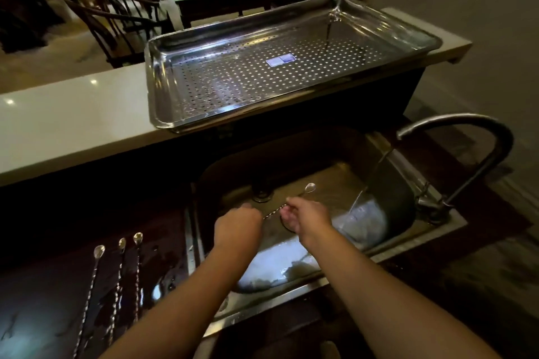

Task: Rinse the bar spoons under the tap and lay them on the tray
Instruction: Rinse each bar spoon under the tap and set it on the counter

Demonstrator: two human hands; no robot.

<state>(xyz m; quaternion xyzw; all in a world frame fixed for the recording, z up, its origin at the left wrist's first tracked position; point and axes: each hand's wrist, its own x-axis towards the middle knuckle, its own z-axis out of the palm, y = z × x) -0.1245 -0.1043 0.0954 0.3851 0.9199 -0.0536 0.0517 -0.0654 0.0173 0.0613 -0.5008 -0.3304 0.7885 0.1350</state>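
Dim kitchen light falls on a dark table [43, 300] around a steel sink [437, 230]. On the perforated tray [163, 87] a small blue label [281, 60] is unreadable. Both hands close on one bar spoon [309, 188] over the sink: left hand [237, 227] at its handle end, right hand [306, 217] pinching mid-shaft, bowl sticking out beyond. Three other spoons [116, 285] lie left.

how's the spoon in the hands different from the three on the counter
The held bar spoon is over the sink, gripped by the left hand and right hand; the three counter spoons lie untouched on the dark counter left of the sink. The held one slants towards the running water, bowl up and to the right; the counter ones lie side by side, bowls away from the person. All share twisted stems and small bowls.
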